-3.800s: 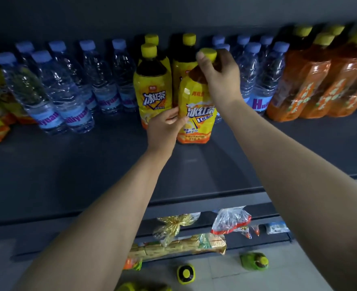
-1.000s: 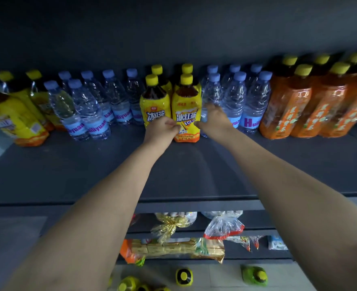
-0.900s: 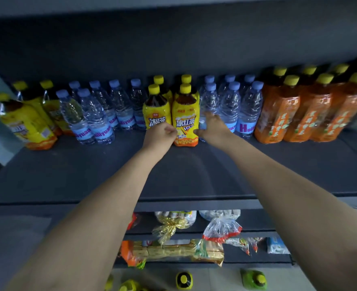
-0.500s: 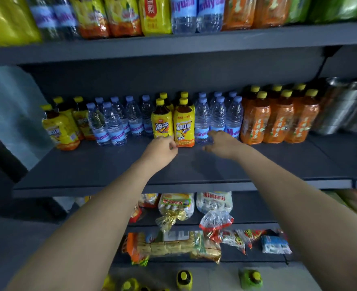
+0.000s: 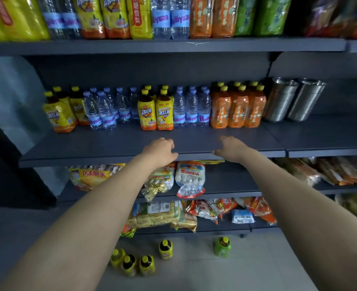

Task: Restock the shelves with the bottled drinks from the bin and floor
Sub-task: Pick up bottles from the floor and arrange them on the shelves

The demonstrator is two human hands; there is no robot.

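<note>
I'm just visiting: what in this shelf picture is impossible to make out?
Head view only:
Top-shelf bottles: caps cut off by the upper edge.
Rear iced tea bottles: hidden behind the front pair, only caps show.
Floor bottles: labels too dark and small to read.
Snack packs at far right: blurred.
The bin: outside the frame.

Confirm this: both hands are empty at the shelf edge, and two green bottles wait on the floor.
Not quite: the head view shows only one green bottle on the floor. The left hand and right hand are indeed empty at the shelf edge.
</note>
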